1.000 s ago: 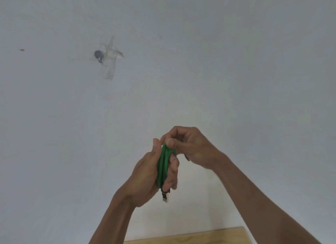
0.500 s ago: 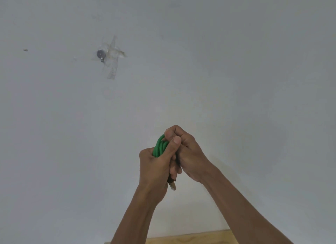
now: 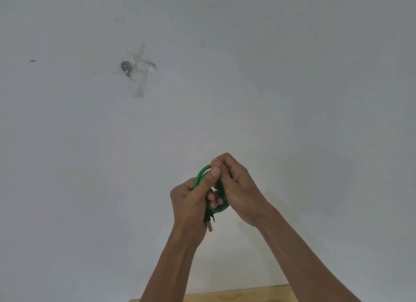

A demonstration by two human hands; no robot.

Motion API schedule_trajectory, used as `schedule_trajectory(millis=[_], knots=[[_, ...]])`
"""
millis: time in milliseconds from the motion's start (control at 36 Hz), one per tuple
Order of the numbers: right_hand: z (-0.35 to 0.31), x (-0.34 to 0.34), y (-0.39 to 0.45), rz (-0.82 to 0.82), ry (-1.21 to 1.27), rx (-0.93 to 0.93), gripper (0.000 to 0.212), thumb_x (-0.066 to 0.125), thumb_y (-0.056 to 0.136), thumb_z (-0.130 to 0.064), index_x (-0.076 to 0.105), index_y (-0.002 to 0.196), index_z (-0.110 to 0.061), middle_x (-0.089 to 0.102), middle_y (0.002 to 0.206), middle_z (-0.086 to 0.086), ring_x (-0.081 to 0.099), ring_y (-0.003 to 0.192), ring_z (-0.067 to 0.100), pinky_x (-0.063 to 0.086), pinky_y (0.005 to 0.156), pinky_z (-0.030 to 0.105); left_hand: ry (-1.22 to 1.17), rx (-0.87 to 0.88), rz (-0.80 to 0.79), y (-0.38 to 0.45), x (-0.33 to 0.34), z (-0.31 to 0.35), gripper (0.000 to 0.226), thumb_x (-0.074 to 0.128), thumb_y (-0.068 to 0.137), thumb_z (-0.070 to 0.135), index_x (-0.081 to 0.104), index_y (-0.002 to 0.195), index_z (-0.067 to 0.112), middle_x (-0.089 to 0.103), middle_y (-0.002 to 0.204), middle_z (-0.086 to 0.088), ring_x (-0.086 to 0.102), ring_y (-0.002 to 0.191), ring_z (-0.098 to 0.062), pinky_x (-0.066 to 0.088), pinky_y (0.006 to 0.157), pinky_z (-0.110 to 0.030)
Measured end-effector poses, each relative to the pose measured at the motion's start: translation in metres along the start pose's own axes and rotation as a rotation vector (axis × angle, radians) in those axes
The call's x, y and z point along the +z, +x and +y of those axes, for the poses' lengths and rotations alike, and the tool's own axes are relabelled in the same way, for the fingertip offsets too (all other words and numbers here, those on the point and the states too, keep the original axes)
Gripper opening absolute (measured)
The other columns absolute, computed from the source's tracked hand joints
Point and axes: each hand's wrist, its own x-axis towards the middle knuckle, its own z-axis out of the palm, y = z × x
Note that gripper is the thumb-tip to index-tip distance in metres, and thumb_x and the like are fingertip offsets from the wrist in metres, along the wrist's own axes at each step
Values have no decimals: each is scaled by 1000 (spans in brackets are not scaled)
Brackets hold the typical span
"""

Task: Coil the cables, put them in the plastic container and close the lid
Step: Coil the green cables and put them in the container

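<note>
A green cable (image 3: 219, 208) is wound into a small coil, held up in front of a white wall. My left hand (image 3: 191, 202) grips the coil from the left, thumb pressed over its top. My right hand (image 3: 236, 189) clasps the coil from the right, fingers curled around its upper part. A black plug with a metal tip (image 3: 209, 221) hangs out below my left palm. The plastic container and its lid are out of view.
A white wall (image 3: 292, 87) fills the view. On it sits a small metal fitting with clear tape (image 3: 135, 68) at upper left. A strip of wooden table edge (image 3: 225, 296) shows at the bottom.
The hands have come closer together around the coil. The coil has turned from edge-on to a more open ring, and my left thumb now lies across its top.
</note>
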Motion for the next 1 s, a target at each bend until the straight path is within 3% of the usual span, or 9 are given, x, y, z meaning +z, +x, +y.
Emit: schedule_trajectory(millis=[83,167,306,417,472,611,750,861,1000], knots=[[6,0,0,39,-154,-49,28,42,105,-32,47,97,-6,54,72,11,52,55,18,48,52,30,118,69,12,2,-2,0,70,80,71,54,52,63,-9,48,47,-9,47,44,-22,53,55,-45],[11,3,-1,46,-246,-67,30,42,104,-34,50,95,-7,53,75,12,52,63,19,50,54,26,287,200,161,-1,3,2,82,64,77,67,43,64,-12,39,48,-7,41,41,-17,41,42,-29],[10,0,0,-3,-129,-62,31,44,104,-30,55,97,-1,57,78,9,55,68,19,52,60,26,351,318,303,-4,6,2,71,56,94,52,46,54,-5,33,43,0,32,38,-11,37,42,-22],[3,-18,3,-168,-22,38,28,48,103,-22,64,106,0,65,85,4,61,76,15,55,70,29,306,277,322,-2,5,6,64,56,99,45,39,44,16,27,46,-4,30,45,-21,35,47,-34],[1,-28,5,-208,-125,61,24,47,104,-18,67,107,-4,67,80,-6,60,70,6,52,67,23,307,267,341,-1,4,8,63,57,99,43,37,47,14,26,56,-20,29,50,-24,33,51,-38],[6,-42,10,-212,-570,39,14,59,99,-21,72,102,-24,68,93,-7,57,77,8,47,69,17,299,258,308,4,1,13,58,57,98,37,41,49,11,26,61,-25,26,55,-28,29,55,-39],[14,-30,10,-38,-325,-27,11,58,98,-12,68,102,-8,74,87,11,73,79,28,61,76,37,279,287,297,5,3,15,59,58,99,35,34,56,2,24,61,-26,25,55,-27,29,53,-36],[20,-17,6,80,-99,-11,11,59,98,-11,68,101,-6,73,89,12,73,79,26,60,75,33,290,340,297,5,5,19,57,58,100,27,36,52,5,26,57,-14,26,50,-21,33,41,-18],[23,-9,6,84,63,61,16,57,98,-11,69,105,-1,74,85,14,72,74,23,58,74,33,272,332,276,3,3,19,55,57,101,23,38,52,5,25,48,-3,26,39,-10,34,39,-15]])
